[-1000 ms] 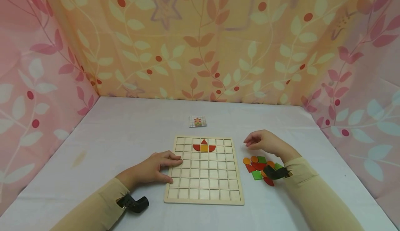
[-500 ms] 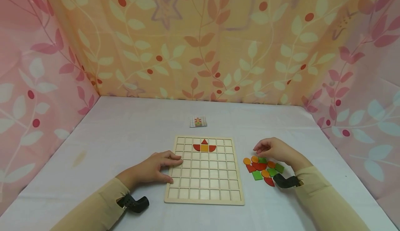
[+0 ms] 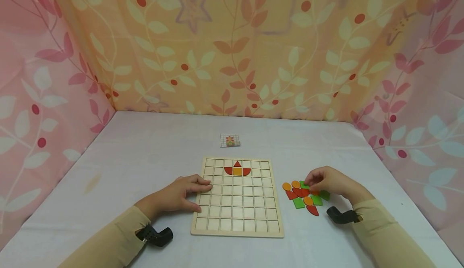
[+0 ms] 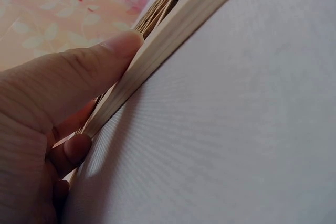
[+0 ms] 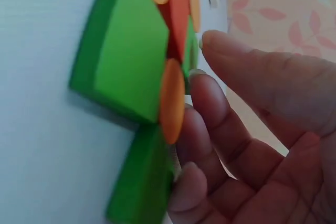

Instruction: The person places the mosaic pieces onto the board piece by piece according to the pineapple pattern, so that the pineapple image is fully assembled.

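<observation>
A wooden grid board [image 3: 237, 202] lies flat on the white cloth. A red triangle [image 3: 237, 164], a yellow square [image 3: 237, 171] and two red quarter-round pieces sit in its upper cells. My left hand [image 3: 177, 194] rests on the board's left edge, the thumb touching the rim in the left wrist view. Over the loose pieces to the board's right is my right hand [image 3: 335, 183], its fingers loosely bent. In the right wrist view, thumb and fingertips are apart with nothing between them, beside an orange disc [image 5: 172, 102] and a green square block [image 5: 128, 51].
A small pattern card [image 3: 230, 141] lies beyond the board. The loose pile has several orange discs, green squares [image 3: 299, 203] and red pieces [image 3: 312, 210]. Patterned curtains [image 3: 232, 46] close off the back and both sides of the table.
My right hand has moved right and toward me, from beside the board's upper right to the loose pieces. The left hand and the board stay in place.
</observation>
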`<move>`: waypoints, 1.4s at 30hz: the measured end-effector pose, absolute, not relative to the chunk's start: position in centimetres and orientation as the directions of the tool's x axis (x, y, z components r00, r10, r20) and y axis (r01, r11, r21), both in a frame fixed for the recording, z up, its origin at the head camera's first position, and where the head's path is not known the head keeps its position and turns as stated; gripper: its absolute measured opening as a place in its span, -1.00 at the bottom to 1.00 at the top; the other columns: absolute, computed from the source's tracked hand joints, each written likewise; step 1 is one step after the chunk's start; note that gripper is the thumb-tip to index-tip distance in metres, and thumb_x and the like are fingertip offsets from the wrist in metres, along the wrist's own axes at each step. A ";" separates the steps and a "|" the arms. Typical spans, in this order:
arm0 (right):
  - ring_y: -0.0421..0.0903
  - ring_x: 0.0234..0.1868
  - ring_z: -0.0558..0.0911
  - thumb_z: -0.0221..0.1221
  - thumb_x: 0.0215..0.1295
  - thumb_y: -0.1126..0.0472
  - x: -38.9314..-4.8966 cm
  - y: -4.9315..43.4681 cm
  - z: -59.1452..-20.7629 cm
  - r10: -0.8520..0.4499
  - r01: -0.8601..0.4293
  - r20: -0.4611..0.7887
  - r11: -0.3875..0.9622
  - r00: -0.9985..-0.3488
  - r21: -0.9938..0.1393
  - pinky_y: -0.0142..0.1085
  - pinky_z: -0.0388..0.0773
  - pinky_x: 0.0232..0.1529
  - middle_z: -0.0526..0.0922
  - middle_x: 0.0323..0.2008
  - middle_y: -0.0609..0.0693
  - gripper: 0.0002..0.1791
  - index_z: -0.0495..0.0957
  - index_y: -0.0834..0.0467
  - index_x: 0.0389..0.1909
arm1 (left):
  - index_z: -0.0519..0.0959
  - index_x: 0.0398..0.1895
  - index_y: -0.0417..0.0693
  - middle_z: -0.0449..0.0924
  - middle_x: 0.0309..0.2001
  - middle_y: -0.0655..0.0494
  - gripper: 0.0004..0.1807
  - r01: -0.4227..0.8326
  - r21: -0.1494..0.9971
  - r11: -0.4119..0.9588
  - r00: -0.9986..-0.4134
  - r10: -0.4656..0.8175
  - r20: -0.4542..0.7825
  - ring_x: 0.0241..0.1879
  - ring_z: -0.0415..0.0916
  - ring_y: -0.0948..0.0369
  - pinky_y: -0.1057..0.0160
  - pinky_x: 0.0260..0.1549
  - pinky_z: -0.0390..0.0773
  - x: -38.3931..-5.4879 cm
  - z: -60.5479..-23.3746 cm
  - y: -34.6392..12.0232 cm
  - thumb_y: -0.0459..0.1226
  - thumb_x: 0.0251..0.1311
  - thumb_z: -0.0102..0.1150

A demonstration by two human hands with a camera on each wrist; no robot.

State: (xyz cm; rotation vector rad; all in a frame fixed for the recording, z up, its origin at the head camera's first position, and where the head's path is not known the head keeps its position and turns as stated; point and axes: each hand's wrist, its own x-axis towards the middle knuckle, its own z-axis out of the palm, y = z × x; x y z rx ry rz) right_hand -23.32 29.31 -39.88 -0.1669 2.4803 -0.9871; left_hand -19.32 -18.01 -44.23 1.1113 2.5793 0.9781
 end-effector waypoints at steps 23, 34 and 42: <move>-0.06 -0.44 0.40 0.37 -0.07 0.24 -22.9 28.6 -40.6 -0.429 -0.121 -0.313 0.730 -0.848 -0.673 -0.33 0.34 -0.47 0.43 -0.57 -0.02 -0.82 0.64 0.10 -0.37 | 0.40 0.22 0.11 0.30 0.19 0.27 -0.24 0.587 0.622 0.518 -0.710 0.698 0.088 0.24 0.17 0.20 0.01 0.02 0.14 -19.4 -44.4 -18.1 0.15 -0.13 0.26; -0.07 -0.47 0.41 0.37 -0.08 0.25 -23.0 28.5 -40.3 -0.459 -0.155 -0.321 0.737 -0.828 -0.657 -0.33 0.35 -0.47 0.44 -0.57 -0.02 -0.77 0.50 0.16 -0.45 | 0.43 0.20 0.11 0.31 0.18 0.27 -0.25 0.612 0.611 0.502 -0.700 0.704 0.122 0.24 0.18 0.21 0.05 0.00 0.15 -19.5 -44.5 -18.1 0.12 -0.14 0.29; -0.07 -0.44 0.45 0.30 0.03 0.25 -23.4 28.3 -39.5 -0.430 -0.114 -0.353 0.752 -0.831 -0.649 -0.27 0.41 -0.39 0.52 -0.55 -0.01 -0.90 0.58 0.14 -0.42 | 0.42 0.20 0.12 0.30 0.19 0.28 -0.24 0.600 0.618 0.508 -0.705 0.701 0.109 0.24 0.17 0.22 0.04 -0.01 0.12 -19.4 -44.5 -18.1 0.13 -0.15 0.29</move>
